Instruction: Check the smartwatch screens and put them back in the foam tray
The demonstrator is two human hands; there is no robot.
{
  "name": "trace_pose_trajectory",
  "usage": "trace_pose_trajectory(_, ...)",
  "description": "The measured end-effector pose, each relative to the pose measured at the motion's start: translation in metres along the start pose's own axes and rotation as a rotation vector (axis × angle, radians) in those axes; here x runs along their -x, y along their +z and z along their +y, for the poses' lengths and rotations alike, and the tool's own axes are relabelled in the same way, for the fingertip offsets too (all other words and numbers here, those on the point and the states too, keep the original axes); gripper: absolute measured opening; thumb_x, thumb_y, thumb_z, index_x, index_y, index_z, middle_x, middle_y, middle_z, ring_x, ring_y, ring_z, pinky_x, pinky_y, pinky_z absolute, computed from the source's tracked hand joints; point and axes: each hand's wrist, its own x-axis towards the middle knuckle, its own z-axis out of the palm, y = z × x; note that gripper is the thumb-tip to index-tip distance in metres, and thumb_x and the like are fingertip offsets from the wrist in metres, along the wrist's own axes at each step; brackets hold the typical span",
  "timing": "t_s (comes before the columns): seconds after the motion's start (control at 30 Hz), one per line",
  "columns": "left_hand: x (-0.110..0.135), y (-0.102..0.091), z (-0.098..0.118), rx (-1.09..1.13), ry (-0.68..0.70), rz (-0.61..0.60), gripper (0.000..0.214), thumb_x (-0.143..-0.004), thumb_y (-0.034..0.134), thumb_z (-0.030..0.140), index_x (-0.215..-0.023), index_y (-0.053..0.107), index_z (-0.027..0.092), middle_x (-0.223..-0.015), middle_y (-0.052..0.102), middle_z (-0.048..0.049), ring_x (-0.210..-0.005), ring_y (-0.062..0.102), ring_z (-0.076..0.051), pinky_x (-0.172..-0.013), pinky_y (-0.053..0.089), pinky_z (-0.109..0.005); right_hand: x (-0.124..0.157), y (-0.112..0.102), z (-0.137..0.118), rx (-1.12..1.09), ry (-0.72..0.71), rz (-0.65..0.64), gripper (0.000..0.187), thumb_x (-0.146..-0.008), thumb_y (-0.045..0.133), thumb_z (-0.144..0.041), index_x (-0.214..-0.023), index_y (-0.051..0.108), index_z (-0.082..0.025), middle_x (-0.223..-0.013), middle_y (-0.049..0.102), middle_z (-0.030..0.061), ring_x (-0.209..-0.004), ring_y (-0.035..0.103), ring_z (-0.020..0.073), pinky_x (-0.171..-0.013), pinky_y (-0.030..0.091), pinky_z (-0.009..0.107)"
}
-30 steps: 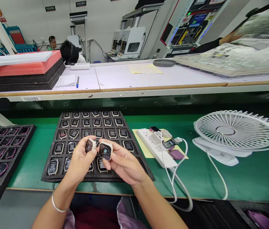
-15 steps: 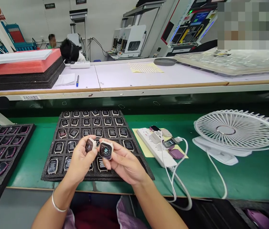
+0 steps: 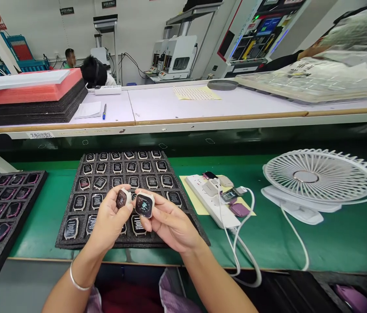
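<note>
My left hand (image 3: pixel 113 217) grips a strapless smartwatch (image 3: pixel 122 198), its dark face turned partly sideways. Right beside it, a second smartwatch (image 3: pixel 144 204) with a lit dial is pinched between the fingers and thumb of my right hand (image 3: pixel 172 219). Both watches have pale cases and are held close together above a black foam tray (image 3: pixel 62 239). Rows of similar watches with white text on their screens sit in the tray's pockets. My hands and forearms hide part of its front rows.
Left lies another foam tray (image 3: pixel 17 226) of purple-cased watches. A white power strip (image 3: pixel 199 187) with cables rests on yellow paper, right of the middle tray. Beyond stands a white fan (image 3: pixel 320 178). A raised shelf (image 3: pixel 170 108) runs across the back; foam sheets (image 3: pixel 62 87) are stacked there.
My hands and both watches keep nearly the same pose. The view has shifted slightly. At the upper right, a person's arm and blurred clear plastic now show over the trays on the shelf.
</note>
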Motion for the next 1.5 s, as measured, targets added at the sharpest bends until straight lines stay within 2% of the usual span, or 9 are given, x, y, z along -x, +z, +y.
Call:
trace_pose_trajectory(0.57,0.002,0.001,0.001,-0.011,0.003,-0.014,0.05,-0.072,0.081,0.038,-0.114,0.062,0.018,-0.09,0.064,-0.0024,-0.082,0.063,-0.016,-0.078,0.051,-0.027,0.003,0.0,-0.001,0.007,0.009,-0.016,0.045,-0.08,0.082,-0.035,-0.122,0.069,-0.026,-0.105,0.068,0.0058,-0.063,0.055,0.0109,-0.063,0.046,0.028)
trace_pose_trajectory(0.73,-0.001,0.0,0.002,-0.054,0.009,0.049,0.051,-0.069,0.083,0.032,-0.113,0.062,0.016,-0.09,0.063,-0.002,-0.083,0.06,-0.014,-0.074,0.048,-0.024,-0.005,-0.004,0.001,0.01,0.027,-0.011,0.044,-0.08,0.082,-0.035,-0.121,0.07,-0.024,-0.097,0.067,0.0039,-0.064,0.057,0.0111,-0.063,0.046,0.027)
trace_pose_trajectory(0.9,-0.004,-0.005,0.009,-0.022,-0.025,0.108,0.07,-0.072,0.081,0.037,-0.133,0.054,0.017,-0.093,0.065,-0.0022,-0.061,0.052,-0.007,-0.058,0.045,-0.022,-0.022,-0.008,-0.01,0.047,0.046,0.05,0.044,-0.084,0.078,-0.034,-0.125,0.066,-0.021,-0.1,0.072,0.0078,-0.07,0.064,0.0156,-0.065,0.048,0.029)
trace_pose_trajectory(1.03,-0.004,-0.01,0.01,0.031,0.009,0.095,0.067,-0.081,0.074,0.044,-0.139,0.053,0.019,-0.087,0.066,-0.0012,-0.053,0.053,-0.007,-0.054,0.045,-0.023,-0.031,-0.006,-0.019,0.104,0.023,0.062,0.042,-0.084,0.077,-0.037,-0.12,0.064,-0.021,-0.098,0.074,0.0081,-0.064,0.062,0.0133,-0.062,0.046,0.027)
trace_pose_trajectory(1.13,-0.003,-0.013,0.007,0.05,0.036,0.084,0.061,-0.082,0.073,0.047,-0.135,0.058,0.02,-0.088,0.069,-0.0023,-0.053,0.058,-0.008,-0.054,0.048,-0.024,-0.034,-0.003,-0.018,0.114,-0.005,0.066,0.041,-0.081,0.08,-0.037,-0.116,0.064,-0.022,-0.096,0.073,0.0053,-0.063,0.061,0.0109,-0.061,0.045,0.025)
trace_pose_trajectory(1.3,-0.004,-0.017,0.001,0.073,0.048,0.073,0.052,-0.083,0.071,0.047,-0.125,0.062,0.019,-0.102,0.072,-0.0071,-0.057,0.066,-0.011,-0.057,0.055,-0.027,-0.037,-0.003,-0.01,0.134,-0.035,0.074,0.034,-0.081,0.079,-0.035,-0.11,0.066,-0.023,-0.094,0.069,0.0009,-0.06,0.06,0.0087,-0.059,0.044,0.024)
trace_pose_trajectory(1.5,-0.007,-0.02,-0.002,0.047,0.048,0.111,0.046,-0.08,0.075,0.039,-0.119,0.061,0.019,-0.094,0.071,-0.0021,-0.061,0.07,-0.013,-0.06,0.06,-0.026,-0.038,-0.005,-0.005,0.217,-0.059,0.075,0.042,-0.082,0.074,-0.026,-0.122,0.06,-0.026,-0.1,0.068,0.0015,-0.064,0.064,0.0106,-0.064,0.048,0.027)
